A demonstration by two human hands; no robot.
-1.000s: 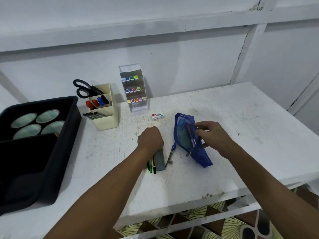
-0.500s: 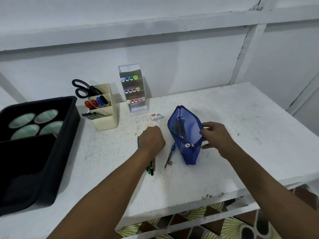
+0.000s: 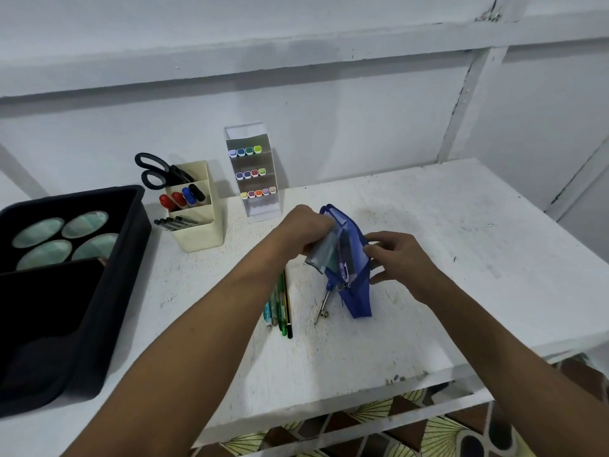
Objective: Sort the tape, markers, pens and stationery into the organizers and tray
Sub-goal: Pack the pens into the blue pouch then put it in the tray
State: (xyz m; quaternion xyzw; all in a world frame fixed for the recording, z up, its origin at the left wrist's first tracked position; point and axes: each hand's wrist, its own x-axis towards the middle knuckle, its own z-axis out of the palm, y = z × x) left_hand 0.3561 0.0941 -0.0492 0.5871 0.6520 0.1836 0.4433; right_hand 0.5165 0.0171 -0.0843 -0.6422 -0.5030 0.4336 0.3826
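Standing on the white table (image 3: 428,225) with its zippered mouth up, the blue pouch (image 3: 354,285) runs its long axis away from the person, between the two hands and touching both. At the right wall of the mouth, the right hand (image 3: 395,258) pinches the fabric, while the left hand (image 3: 304,230), the nearer to the contents, is curled round a greyish flat case (image 3: 321,255) angled half out of the opening. Just beside the pouch on its left lie a metal compass (image 3: 324,300) and loose pens (image 3: 280,301), lengthwise toward the person, with the beige organizer (image 3: 201,222) and black tray (image 3: 99,275) farther left.
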